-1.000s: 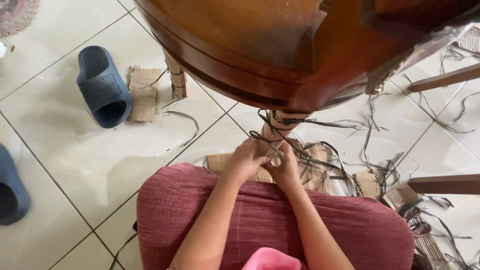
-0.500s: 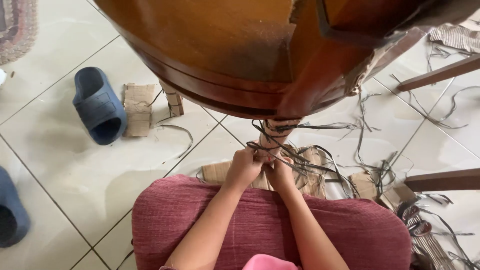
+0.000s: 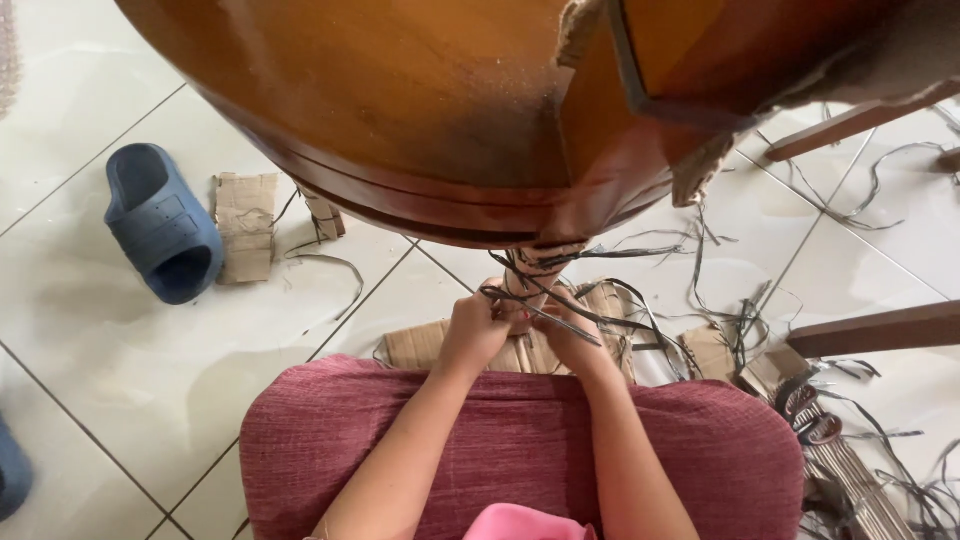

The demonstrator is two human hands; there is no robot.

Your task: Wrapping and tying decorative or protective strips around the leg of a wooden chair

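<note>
Both hands pinch dark thin strips (image 3: 545, 312) at the wrapped table leg (image 3: 530, 268), just under the round wooden table (image 3: 400, 120). Left hand (image 3: 473, 330) and right hand (image 3: 568, 338) should pull tight and keep each strip flat against the leg.

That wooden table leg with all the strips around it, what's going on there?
A person's left hand and right hand both grip thin dark strips at the wrapped leg under the round brown wooden table. Their arms reach over a red woven cushion. Loose strips and cardboard pieces litter the white tiled floor, beside a blue slipper.
</note>
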